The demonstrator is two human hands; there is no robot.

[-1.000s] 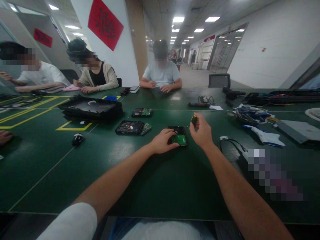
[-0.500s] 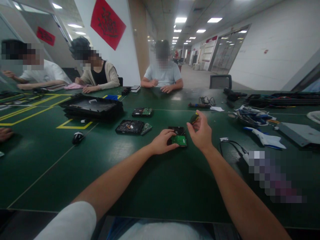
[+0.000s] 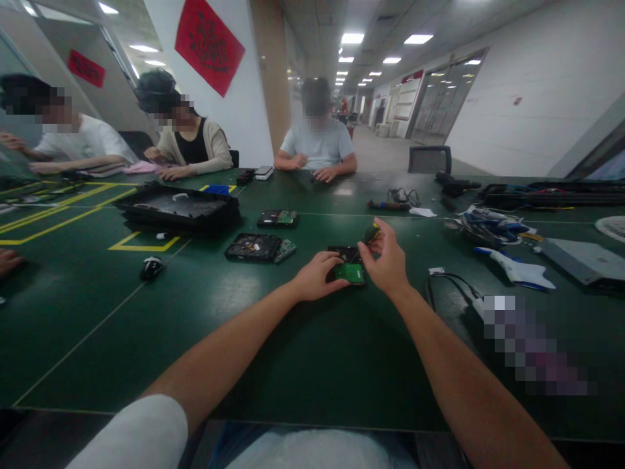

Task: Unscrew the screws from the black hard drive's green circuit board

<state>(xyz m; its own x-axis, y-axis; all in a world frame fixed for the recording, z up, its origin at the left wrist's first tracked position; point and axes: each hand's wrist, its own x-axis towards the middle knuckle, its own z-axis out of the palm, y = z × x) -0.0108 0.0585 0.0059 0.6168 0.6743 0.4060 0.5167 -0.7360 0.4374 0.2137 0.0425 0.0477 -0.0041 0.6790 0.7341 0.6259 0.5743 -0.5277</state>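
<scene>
A hard drive (image 3: pixel 349 273) lies on the dark green table, its green circuit board facing up. My left hand (image 3: pixel 318 276) grips its left side, thumb at the near edge and fingers over the far part. In my right hand (image 3: pixel 385 258) is a screwdriver (image 3: pixel 371 232) with a dark and yellow handle, held tilted between thumb and fingers above the drive's right side. Its tip is too small to make out, so I cannot tell whether it touches the drive. To the left lie another hard drive (image 3: pixel 252 247), a loose circuit board (image 3: pixel 286 250) and a third drive (image 3: pixel 277 218).
Black trays (image 3: pixel 178 210) are stacked at the left, near a computer mouse (image 3: pixel 152 268). On the right are a cable bundle (image 3: pixel 488 225), a glove (image 3: pixel 520 268), a grey metal box (image 3: pixel 581 260) and a black cable (image 3: pixel 452 279). Several people sit across the table, one (image 3: pixel 316 146) straight ahead.
My right hand has moved slightly left with the screwdriver, bringing it over the drive and showing more of its handle. My left hand stays on the hard drive.
</scene>
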